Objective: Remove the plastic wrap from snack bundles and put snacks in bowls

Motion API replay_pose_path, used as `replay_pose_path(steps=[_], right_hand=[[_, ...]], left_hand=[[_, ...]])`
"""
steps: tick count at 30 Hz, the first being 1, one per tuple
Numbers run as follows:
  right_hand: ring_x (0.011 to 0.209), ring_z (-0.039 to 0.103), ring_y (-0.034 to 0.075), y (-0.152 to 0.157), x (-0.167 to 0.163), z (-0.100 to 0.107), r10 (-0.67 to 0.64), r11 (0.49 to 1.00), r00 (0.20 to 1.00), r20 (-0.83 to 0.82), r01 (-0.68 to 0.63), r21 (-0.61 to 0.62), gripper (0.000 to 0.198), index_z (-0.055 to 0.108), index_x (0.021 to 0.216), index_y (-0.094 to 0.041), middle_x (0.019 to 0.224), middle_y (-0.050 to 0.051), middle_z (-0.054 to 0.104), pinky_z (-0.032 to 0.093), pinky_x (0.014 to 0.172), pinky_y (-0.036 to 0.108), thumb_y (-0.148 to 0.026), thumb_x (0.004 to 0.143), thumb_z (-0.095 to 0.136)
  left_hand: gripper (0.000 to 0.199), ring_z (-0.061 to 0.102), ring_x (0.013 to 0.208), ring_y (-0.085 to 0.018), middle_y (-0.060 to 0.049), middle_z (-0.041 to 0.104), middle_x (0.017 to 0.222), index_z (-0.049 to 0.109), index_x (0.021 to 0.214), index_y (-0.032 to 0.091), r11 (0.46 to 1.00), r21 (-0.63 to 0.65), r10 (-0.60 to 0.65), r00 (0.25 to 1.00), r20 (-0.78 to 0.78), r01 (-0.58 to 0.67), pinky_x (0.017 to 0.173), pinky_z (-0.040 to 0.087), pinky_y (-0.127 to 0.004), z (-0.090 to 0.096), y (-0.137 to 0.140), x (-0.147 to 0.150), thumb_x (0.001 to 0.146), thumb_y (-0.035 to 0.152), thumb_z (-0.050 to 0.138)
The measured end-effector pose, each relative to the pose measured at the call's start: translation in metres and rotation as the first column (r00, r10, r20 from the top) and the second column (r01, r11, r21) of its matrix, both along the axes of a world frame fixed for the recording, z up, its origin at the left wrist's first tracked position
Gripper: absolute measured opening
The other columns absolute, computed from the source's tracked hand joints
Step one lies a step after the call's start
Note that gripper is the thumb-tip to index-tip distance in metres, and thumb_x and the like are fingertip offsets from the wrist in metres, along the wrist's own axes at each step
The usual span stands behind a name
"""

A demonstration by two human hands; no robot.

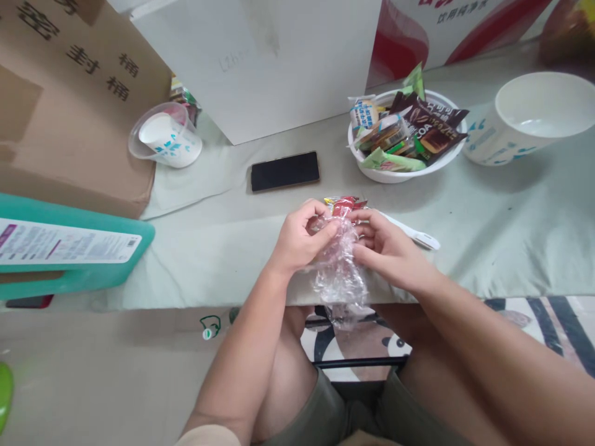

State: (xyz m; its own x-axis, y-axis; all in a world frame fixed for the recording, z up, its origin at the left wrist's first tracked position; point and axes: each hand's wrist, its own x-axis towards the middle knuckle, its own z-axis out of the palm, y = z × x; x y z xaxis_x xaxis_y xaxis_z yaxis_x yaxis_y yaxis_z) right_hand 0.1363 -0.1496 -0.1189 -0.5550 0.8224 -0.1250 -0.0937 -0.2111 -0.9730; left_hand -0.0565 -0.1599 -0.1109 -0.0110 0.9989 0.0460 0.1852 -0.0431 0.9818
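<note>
Crumpled clear plastic wrap [341,279] hangs from between my hands and droops over the front edge of the table. My left hand [307,238] pinches it from the left, thumb against fingers. On the other side my right hand [388,251] has its fingers curled at the wrap's upper part; whether they grip it is hard to tell. Just beyond my fingertips lies a small red and yellow packet [344,204], partly hidden by the hands. A white handle-like object [421,236] sticks out from behind my right hand.
Farther back are a black phone [285,171], a white bowl [379,173] of wrapped snacks, and a large paper tub [515,124]. To the left stand nested cups [170,139], a cardboard box [69,118] and a teal container [134,229]. A white box [279,68] closes off the back.
</note>
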Motion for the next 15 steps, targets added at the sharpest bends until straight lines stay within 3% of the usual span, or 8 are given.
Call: replay_pose_path(steps=[3,6,9,12,15], right_hand=[[0.071,0.061,0.013,0.001,0.000,0.003,-0.022,0.998,0.998,0.065,0.018,0.057,0.019,0.064,0.096,-0.022,0.086,0.001,0.067,0.051,0.066,0.029,-0.035,0.086,0.072],[0.069,0.058,0.013,0.003,0.002,0.006,-0.104,0.991,0.992,0.078,0.097,0.090,0.018,0.063,0.089,-0.022,0.079,0.000,0.064,0.047,0.063,0.028,-0.038,0.088,0.070],[0.067,0.055,0.013,0.003,0.002,0.006,-0.162,0.981,0.985,0.058,0.155,0.113,0.021,0.061,0.088,-0.023,0.078,-0.001,0.063,0.045,0.060,0.027,-0.042,0.088,0.071],[0.071,0.057,0.015,0.003,0.004,0.002,-0.196,0.974,0.979,0.049,0.188,0.129,0.026,0.062,0.092,-0.025,0.084,0.001,0.064,0.049,0.065,0.030,-0.050,0.090,0.069],[0.091,0.064,0.022,0.002,0.006,-0.004,-0.205,0.969,0.978,-0.041,0.209,0.133,0.050,0.064,0.104,-0.027,0.101,0.005,0.067,0.055,0.084,0.038,-0.074,0.086,0.061]], left_hand=[[0.033,0.051,0.064,-0.009,0.002,0.058,0.079,0.057,0.082,0.020,0.997,-0.060,-0.027,0.981,0.191,0.039,0.060,0.042,-0.023,0.000,0.001,-0.002,0.074,0.041,0.082],[0.043,0.063,0.077,-0.013,-0.003,0.069,0.095,0.066,0.101,0.020,0.956,-0.194,-0.122,0.900,0.418,0.219,0.071,0.052,-0.026,0.000,0.001,-0.006,0.071,0.044,0.086],[0.047,0.069,0.089,-0.017,-0.006,0.074,0.103,0.071,0.111,0.020,0.906,-0.242,-0.200,0.854,0.481,0.348,0.080,0.055,-0.028,0.000,0.000,-0.008,0.073,0.042,0.087],[0.037,0.069,0.082,-0.015,-0.005,0.076,0.095,0.074,0.102,0.020,0.928,-0.231,-0.172,0.885,0.432,0.293,0.075,0.055,-0.027,-0.001,0.001,-0.008,0.073,0.039,0.087],[0.038,0.067,0.070,-0.015,-0.002,0.073,0.081,0.072,0.095,0.020,0.962,-0.216,-0.077,0.921,0.383,0.170,0.064,0.053,-0.026,-0.002,0.001,-0.005,0.072,0.046,0.088]])
